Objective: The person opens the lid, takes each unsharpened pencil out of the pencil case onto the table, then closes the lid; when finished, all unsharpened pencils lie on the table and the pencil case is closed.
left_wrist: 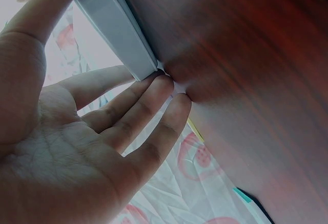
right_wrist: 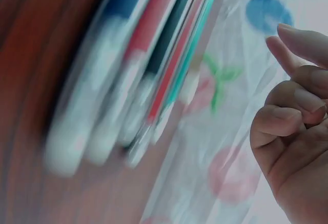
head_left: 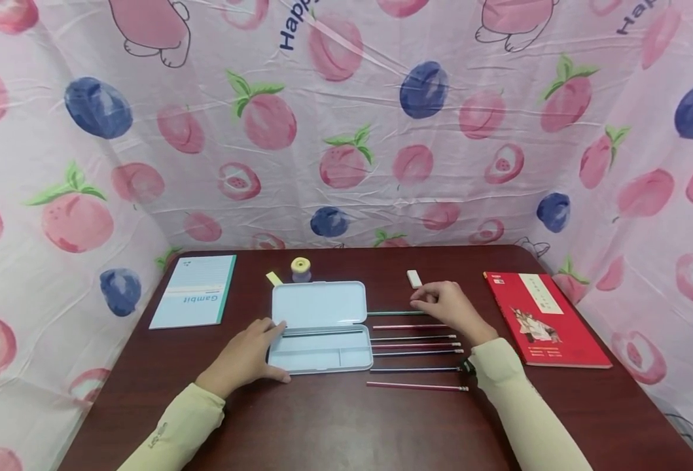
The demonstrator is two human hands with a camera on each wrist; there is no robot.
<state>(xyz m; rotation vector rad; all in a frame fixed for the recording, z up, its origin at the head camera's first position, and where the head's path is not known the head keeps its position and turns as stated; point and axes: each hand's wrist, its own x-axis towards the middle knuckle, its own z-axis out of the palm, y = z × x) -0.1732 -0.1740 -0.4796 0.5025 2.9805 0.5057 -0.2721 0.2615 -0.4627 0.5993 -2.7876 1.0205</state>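
A pale blue pencil case lies open on the table, its lid tipped back; a dark pencil lies inside along the hinge. My left hand holds its left end, thumb at the front edge and index finger by the hinge. Up close in the left wrist view, fingertips touch the case's corner. My right hand hovers over the right end of a green pencil, fingers loosely bent, holding nothing. Several pencils in red, blue and dark colours lie in rows right of the case.
A white eraser lies just beyond my right hand. Behind the case stand a yellow-topped round object and a small yellow piece. A light blue notebook lies at left, a red book at right.
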